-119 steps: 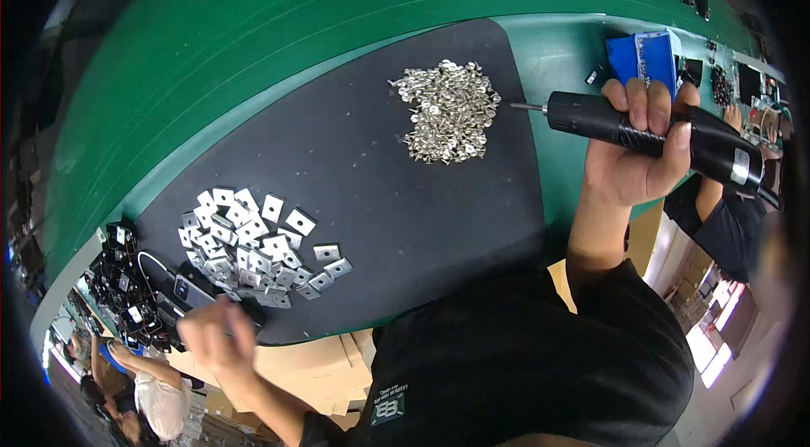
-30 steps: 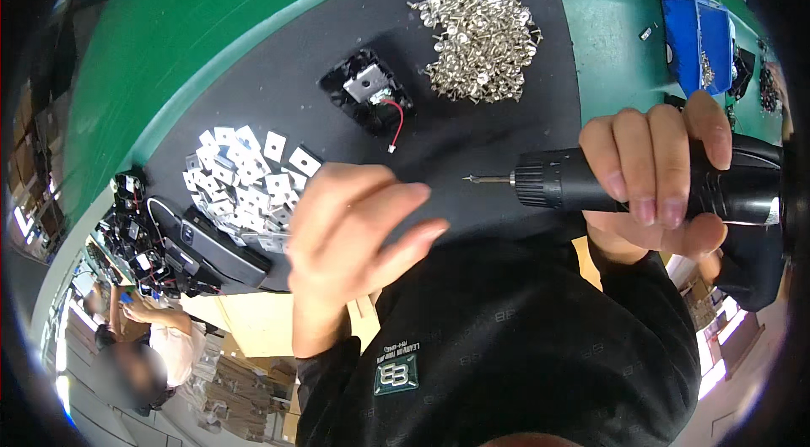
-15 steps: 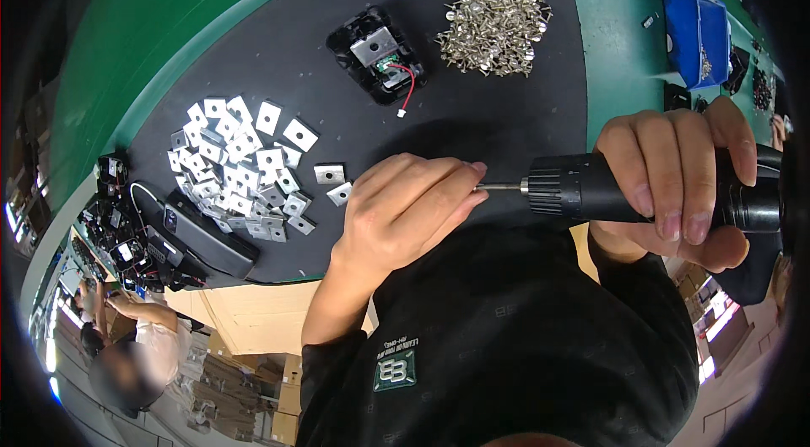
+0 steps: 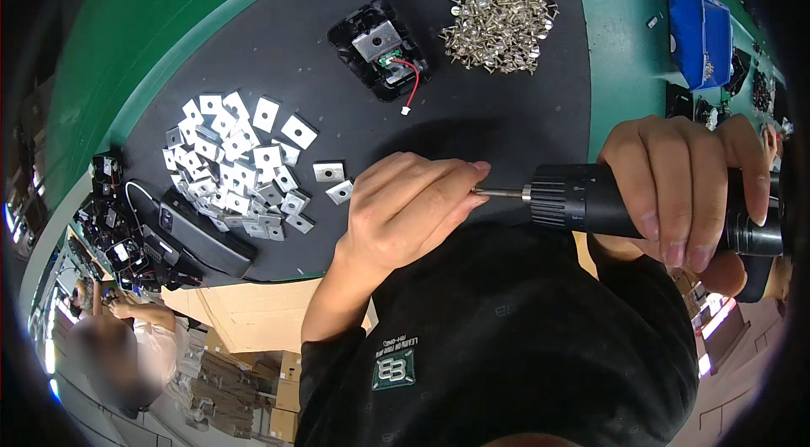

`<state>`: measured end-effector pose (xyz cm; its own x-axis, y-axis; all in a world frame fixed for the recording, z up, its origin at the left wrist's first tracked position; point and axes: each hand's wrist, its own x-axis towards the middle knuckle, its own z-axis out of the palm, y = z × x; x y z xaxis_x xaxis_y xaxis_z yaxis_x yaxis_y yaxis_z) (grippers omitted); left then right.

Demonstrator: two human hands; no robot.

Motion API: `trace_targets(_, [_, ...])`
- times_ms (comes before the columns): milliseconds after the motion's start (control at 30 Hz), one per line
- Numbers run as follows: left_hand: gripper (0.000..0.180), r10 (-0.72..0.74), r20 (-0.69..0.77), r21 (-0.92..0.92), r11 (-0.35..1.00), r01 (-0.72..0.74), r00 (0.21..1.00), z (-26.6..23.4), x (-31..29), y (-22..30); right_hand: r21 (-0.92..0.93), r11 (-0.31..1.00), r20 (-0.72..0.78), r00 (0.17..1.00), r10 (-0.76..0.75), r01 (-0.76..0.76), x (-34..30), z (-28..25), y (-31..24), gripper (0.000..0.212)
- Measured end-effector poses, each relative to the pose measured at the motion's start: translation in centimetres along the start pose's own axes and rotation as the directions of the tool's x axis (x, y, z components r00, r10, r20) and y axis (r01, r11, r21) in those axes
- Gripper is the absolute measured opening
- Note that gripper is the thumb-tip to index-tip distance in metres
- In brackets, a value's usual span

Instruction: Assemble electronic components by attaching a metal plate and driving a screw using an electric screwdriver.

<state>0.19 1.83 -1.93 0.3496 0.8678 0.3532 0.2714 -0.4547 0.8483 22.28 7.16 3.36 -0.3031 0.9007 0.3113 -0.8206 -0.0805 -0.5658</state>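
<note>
Left hand (image 4: 405, 211) — fingers drawn together right at the tip of the bit (image 4: 504, 192); can't tell if a small part is pinched in there, fingertips hide it. Right hand (image 4: 675, 194) wrapped round the body of the black electric screwdriver (image 4: 561, 196), which lies about level across the front of the torso, bit pointing left at the left fingers.

Open black casing (image 4: 391, 82) sits on the dark surface (image 4: 312, 67), touched by neither hand. It lies ahead and a bit left of the left fingertips, left hand nearer. Its long axis slants, far-left end to near-right end, so the screwdriver isn't lined up with it. Inside: holed metal plate (image 4: 374, 43), small green board (image 4: 389, 58), red wire (image 4: 416, 81) trailing out toward the person.

Screw pile (image 4: 498, 16) right of the casing, beyond the fingertips. Pile of metal tabs (image 4: 236, 168) left of the left hand, two loose ones between. Blue bin (image 4: 688, 37) far right.
</note>
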Motion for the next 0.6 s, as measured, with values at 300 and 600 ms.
trace_targets(300, [0.016, -0.056, -0.123, -0.051, 0.997, 0.050, 0.991, 0.0, 0.2, 0.3, 0.071, 0.997, -0.026, 0.999, -0.028, 0.030, 0.7, 0.1, 0.2, 0.043])
trace_targets(600, [0.017, -0.061, -0.132, -0.061, 0.997, 0.054, 0.989, -0.4, 0.3, 0.1, 0.046, 0.997, -0.023, 0.998, -0.067, 0.068, 1.2, 0.6, 0.9, 0.044])
